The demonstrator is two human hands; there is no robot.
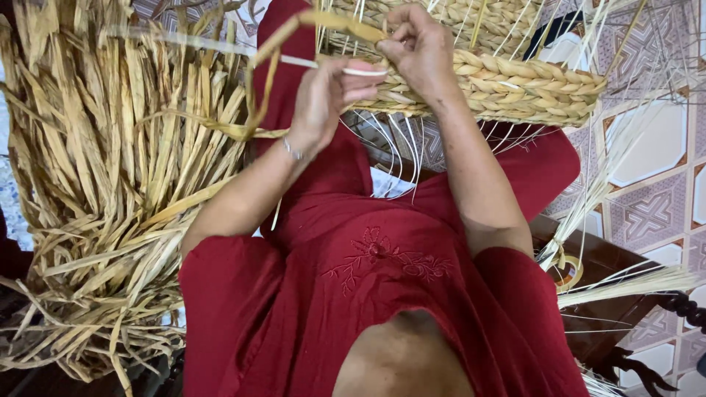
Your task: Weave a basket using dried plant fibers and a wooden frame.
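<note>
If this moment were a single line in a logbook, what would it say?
left hand: pinching dried strand | right hand: gripping braided basket rim | pile of dried leaves at left | tiled floor

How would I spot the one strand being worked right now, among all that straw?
Start at the big heap of dry tan leaf strips on the image's left, then move to the woven straw basket with a braided rim at the top. The long flat tan strand arcs from the right hand down past the left hand; unlike the loose heap, it is one looped strip, pinched at the rim.
</note>
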